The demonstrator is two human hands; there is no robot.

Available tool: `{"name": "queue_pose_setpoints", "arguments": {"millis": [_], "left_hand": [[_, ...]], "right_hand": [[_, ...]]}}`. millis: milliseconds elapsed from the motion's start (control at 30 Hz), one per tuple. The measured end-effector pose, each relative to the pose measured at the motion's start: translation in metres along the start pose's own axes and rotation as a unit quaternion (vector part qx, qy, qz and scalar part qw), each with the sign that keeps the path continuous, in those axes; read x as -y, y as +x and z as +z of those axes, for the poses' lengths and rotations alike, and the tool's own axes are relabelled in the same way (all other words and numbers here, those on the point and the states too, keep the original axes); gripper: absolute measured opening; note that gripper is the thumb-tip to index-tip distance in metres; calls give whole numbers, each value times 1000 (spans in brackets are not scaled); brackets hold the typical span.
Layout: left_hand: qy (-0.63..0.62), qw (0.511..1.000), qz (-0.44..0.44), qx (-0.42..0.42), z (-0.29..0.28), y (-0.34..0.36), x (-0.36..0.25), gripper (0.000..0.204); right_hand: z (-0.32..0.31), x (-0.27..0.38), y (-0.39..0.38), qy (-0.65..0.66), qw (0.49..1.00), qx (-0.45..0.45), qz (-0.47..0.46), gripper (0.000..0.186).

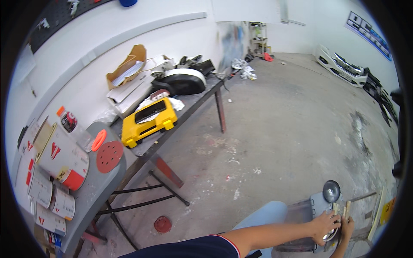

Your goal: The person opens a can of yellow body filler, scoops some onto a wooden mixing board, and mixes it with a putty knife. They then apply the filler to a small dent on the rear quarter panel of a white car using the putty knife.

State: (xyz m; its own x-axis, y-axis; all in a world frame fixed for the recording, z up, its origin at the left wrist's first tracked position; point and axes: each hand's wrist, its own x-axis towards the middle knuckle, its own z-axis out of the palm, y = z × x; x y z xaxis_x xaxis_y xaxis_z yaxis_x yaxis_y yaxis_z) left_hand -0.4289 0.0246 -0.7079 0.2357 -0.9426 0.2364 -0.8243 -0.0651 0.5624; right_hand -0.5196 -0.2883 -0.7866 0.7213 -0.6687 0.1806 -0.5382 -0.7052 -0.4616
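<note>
Evidently, a round shiny part (329, 236) was half covered, at the lower right of the frame, by the left hand (325, 224), whose fingers were loosely spread. The right hand (347, 228) was curled just beside a narrow tan strip (346, 208); whether anything was firmly gripped by either of the hands could not be told. The part was judged light, stiff and perhaps slippery, best held by its rim; the strip, stiff but snappable, best taken mid-length. Just above, a dark bowl-shaped piece (331, 191) was seen. Farther off, left of centre, a yellow case (129, 132) was set on the counter (148, 148).
</note>
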Motion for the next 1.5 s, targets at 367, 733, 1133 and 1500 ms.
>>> {"name": "queue_pose_setpoints", "arguments": {"millis": [367,733,1133,1500], "left_hand": [[-11,1000,-5,2,4,4,2,108],[-7,999,-18,-46,-21,-12,-11,98],[56,991,45,-113,-30,-21,-21,87],[61,992,24,-108,-26,-13,-19,81]], "right_hand": [[-26,-5,25,152,980,113,61,54],[-49,62,-3,-77,978,194,-2,104],[-63,87,-20,-28,984,120,129,141],[-149,69,-67,104,985,43,130,144]]}}
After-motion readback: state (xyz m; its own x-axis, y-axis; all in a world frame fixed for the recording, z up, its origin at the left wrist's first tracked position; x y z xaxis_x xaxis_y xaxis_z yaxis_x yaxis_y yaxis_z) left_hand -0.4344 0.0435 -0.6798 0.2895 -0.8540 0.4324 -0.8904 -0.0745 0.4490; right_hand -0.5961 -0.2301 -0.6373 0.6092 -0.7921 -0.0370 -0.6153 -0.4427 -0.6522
